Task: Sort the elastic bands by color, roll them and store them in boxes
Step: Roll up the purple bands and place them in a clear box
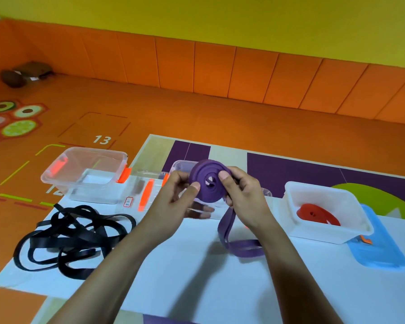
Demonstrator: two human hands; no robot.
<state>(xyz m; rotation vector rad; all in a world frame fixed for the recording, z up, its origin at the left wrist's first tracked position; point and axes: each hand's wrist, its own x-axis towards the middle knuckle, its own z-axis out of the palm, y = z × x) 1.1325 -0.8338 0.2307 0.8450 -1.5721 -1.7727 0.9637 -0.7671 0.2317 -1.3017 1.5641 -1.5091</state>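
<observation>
While the white mat point(173, 277) carries a tangle of black bands point(73, 239) at left, a clear box point(56, 169) beyond them and a white box point(288, 191) holding a rolled red band point(313, 213) at right, the left hand point(173, 202) and right hand point(243, 199) pinch the half-rolled purple band point(201, 171) in their fingers point(223, 177) above it, tail point(243, 249) trailing onto the mat. Rolling seems midway; next, wind in the tail without loosening the coil.

The purple roll point(209, 181), the left hand point(175, 199) and the right hand point(243, 197) hide most of a clear box point(181, 165) behind them. Writing on the small label point(128, 202) is too small to read. The brown thing point(24, 73) in the far corner is blurred.
</observation>
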